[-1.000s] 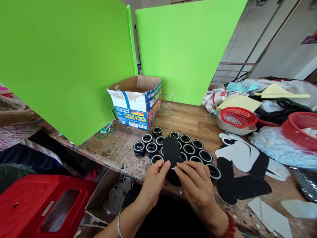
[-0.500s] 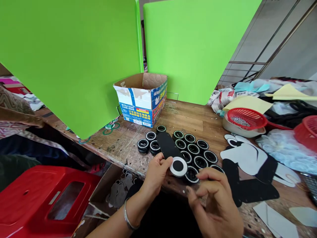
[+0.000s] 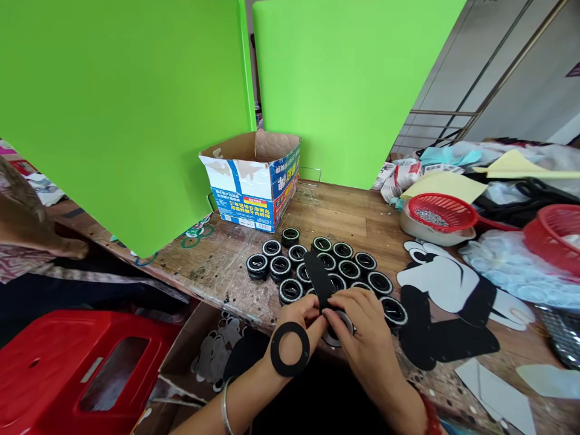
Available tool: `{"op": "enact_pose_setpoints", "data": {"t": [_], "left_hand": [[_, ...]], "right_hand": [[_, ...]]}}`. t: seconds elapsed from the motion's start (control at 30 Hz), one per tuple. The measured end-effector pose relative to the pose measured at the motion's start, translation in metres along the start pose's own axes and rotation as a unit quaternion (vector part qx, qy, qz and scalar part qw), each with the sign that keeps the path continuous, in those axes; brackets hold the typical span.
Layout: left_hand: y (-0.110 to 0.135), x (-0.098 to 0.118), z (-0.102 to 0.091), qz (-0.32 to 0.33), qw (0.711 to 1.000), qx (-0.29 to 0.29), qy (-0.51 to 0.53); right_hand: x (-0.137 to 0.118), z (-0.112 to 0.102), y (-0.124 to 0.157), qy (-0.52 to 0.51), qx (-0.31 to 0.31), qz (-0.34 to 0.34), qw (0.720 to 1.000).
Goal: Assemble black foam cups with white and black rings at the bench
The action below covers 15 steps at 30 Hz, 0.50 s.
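Observation:
A long black strip [image 3: 318, 275] with a rounded end is pinched in my left hand [image 3: 301, 320], its free end pointing away from me over the ring stacks. My right hand [image 3: 365, 323] closes over the near end of the same strip, its thumb against a white round piece [image 3: 332, 340], mostly hidden under the fingers. Across the back of my left hand and wrist lies a flat black ring [image 3: 275, 349]; what holds it there I cannot make out. Several stacks of black and white rings [image 3: 280, 267] stand just beyond both hands.
Right of the stacks lie black and white flat cutouts [image 3: 453, 287]. Behind them are a red basket [image 3: 441, 208] and piled materials. A printed carton [image 3: 244, 193] stands before green panels [image 3: 362, 90]. A red stool [image 3: 49, 362] is at left, near another person's arm [image 3: 36, 223].
My right hand has come in from the right to the strip's near end. The strip has shifted toward me, and a black ring now lies over my left wrist.

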<state>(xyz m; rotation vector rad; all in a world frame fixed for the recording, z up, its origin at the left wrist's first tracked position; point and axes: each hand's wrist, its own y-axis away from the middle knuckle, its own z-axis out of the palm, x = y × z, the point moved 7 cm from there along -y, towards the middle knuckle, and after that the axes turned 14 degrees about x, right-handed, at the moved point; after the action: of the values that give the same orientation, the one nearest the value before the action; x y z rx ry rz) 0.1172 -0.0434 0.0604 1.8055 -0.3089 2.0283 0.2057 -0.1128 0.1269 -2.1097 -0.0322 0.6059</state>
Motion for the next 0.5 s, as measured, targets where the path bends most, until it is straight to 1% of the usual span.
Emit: {"op": "enact_pose_setpoints", "data": {"t": [0.07,0.1,0.13,0.2,0.27,0.3,0.33,0.4,0.43,0.5], "left_hand": [[0.002,0.005,-0.001,0.045,0.996,-0.012,-0.076],[0.004,0.006,0.000,0.061,0.992,-0.021,-0.109],[0.006,0.006,0.001,0.070,0.988,-0.032,-0.130],[0.010,0.005,0.003,0.067,0.988,-0.048,-0.134],[0.011,0.004,0.004,0.031,0.995,-0.044,-0.080],[0.012,0.004,0.006,0.007,0.998,-0.043,-0.034],[0.012,0.005,0.008,-0.018,0.999,-0.048,0.012],[0.013,0.010,0.015,-0.056,0.993,-0.075,0.077],[0.013,0.012,0.018,-0.067,0.990,-0.088,0.088],[0.012,0.014,0.020,-0.077,0.989,-0.095,0.078]], "right_hand": [[0.005,-0.001,-0.003,-0.023,-0.014,0.010,1.000],[0.009,-0.002,-0.005,-0.032,-0.018,0.026,0.999],[0.016,-0.003,-0.006,-0.040,-0.021,0.054,0.998],[0.033,-0.004,-0.005,-0.059,-0.035,0.141,0.988],[0.045,-0.005,-0.001,-0.083,-0.055,0.223,0.970],[0.047,-0.005,0.002,-0.094,-0.063,0.245,0.963],[0.046,-0.005,0.003,-0.102,-0.067,0.252,0.960],[0.040,-0.004,0.006,-0.103,-0.072,0.244,0.962],[0.038,-0.003,0.007,-0.101,-0.083,0.240,0.962],[0.036,0.001,0.011,-0.107,-0.127,0.243,0.956]]}}
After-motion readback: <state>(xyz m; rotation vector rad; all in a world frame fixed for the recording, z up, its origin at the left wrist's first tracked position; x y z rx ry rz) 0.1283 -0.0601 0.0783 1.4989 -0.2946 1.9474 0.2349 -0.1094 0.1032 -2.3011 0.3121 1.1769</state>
